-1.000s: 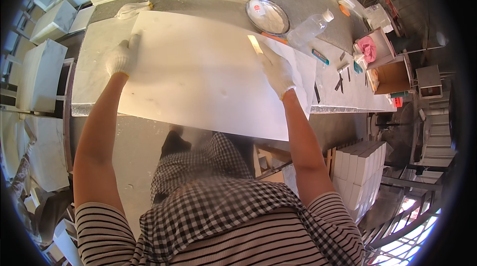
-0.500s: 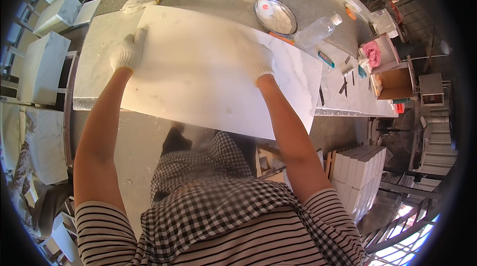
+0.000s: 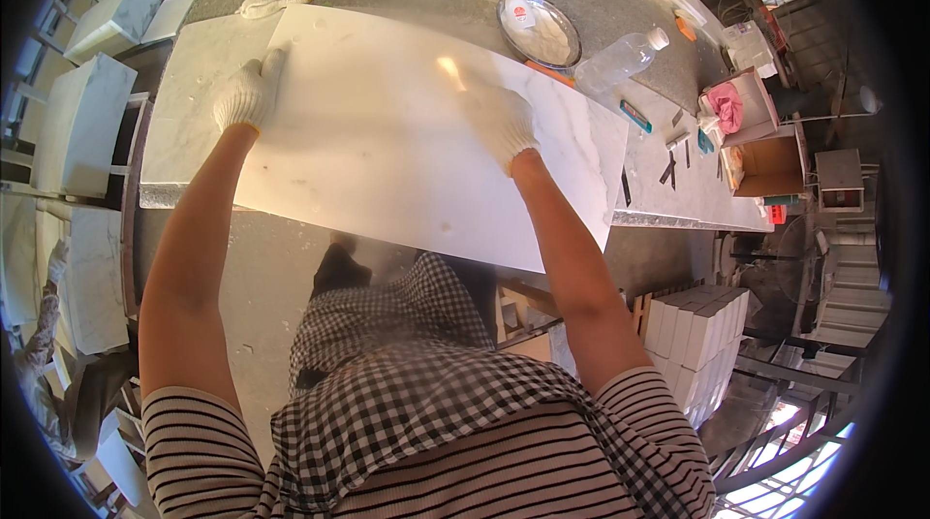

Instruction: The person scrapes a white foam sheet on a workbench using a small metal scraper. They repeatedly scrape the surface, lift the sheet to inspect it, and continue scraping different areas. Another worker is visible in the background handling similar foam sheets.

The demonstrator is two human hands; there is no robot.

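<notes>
Across the tabletop's near edge lies the white slab: brace it with your left hand, fingers extended; press evenly with the right hand, its blurred grip unclear.

White gloves; white slab, grey-veined; black-and-white checked apron; black-striped pale shirt; pink cloth
</notes>
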